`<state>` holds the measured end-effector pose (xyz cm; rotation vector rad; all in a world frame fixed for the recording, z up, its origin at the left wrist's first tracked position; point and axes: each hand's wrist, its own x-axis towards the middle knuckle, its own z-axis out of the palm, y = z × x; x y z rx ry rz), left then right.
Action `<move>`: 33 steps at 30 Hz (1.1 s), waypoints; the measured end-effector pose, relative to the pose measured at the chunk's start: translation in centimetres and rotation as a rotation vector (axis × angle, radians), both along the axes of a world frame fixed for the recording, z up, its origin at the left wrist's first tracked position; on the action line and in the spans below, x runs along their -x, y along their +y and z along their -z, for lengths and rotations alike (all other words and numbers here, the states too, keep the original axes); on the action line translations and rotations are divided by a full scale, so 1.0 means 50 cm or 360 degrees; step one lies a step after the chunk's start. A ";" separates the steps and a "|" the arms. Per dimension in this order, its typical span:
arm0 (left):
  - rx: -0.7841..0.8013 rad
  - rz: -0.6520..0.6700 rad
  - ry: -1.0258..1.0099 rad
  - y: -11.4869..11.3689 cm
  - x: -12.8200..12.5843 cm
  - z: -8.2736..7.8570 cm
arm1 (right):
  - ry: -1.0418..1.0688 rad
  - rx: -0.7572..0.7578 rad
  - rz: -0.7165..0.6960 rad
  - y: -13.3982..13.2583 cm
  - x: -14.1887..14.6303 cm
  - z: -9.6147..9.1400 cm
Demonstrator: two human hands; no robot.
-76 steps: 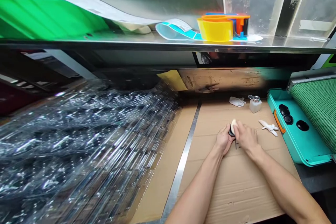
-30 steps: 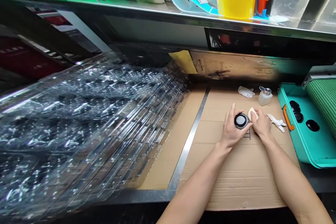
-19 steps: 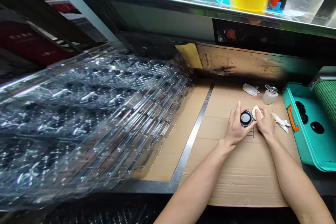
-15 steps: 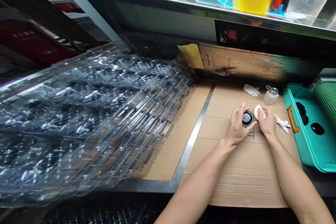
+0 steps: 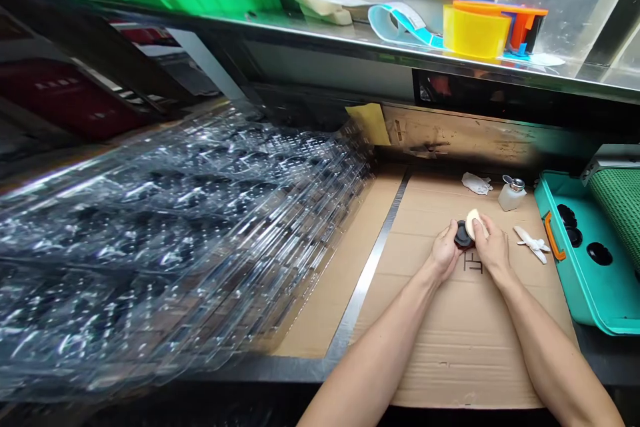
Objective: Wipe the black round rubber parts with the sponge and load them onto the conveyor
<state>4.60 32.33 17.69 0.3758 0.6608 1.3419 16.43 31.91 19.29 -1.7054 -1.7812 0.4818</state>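
Note:
My left hand (image 5: 445,248) is closed on the edge of a round black plastic part (image 5: 462,235), held above the cardboard (image 5: 430,340). A pale cream pad (image 5: 472,219), like a sponge or cloth, is pinched in my right hand (image 5: 493,247). The pad overlaps the right side of the black part; whether it presses on it I cannot tell. Behind my hands stands a small whitish bottle (image 5: 511,196) with a metal flip top. A white glove-like piece (image 5: 532,243) lies to the right of my right hand, and a crumpled white one (image 5: 476,183) lies farther back.
Stacked clear plastic trays (image 5: 200,240) fill the left side. At the right, a teal bin (image 5: 580,287) with an orange handle holds several black round parts (image 5: 599,253), beside a green belt (image 5: 620,193). A shelf (image 5: 320,33) overhead carries a yellow container (image 5: 475,32).
My right hand has brought the cream pad left, over the black part's edge. My left hand has turned the part and regripped it at its left side. The view has tilted up slightly.

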 end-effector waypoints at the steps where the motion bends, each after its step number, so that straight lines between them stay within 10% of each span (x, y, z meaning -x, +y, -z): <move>1: -0.0004 0.0006 0.0008 0.000 0.001 0.002 | 0.0004 -0.0006 -0.0011 0.002 0.000 0.001; 22: 0.0416 0.0378 -0.0527 0.004 0.056 -0.029 | -0.0191 -0.0036 0.0243 0.053 -0.077 0.041; 29: 0.0318 0.0346 -0.0461 0.004 0.061 -0.036 | -0.0363 -0.0110 -0.0047 0.046 -0.085 0.006; 33: 0.0209 0.0370 -0.0398 0.000 0.062 -0.037 | -0.0788 -0.0210 0.0306 0.047 -0.138 -0.022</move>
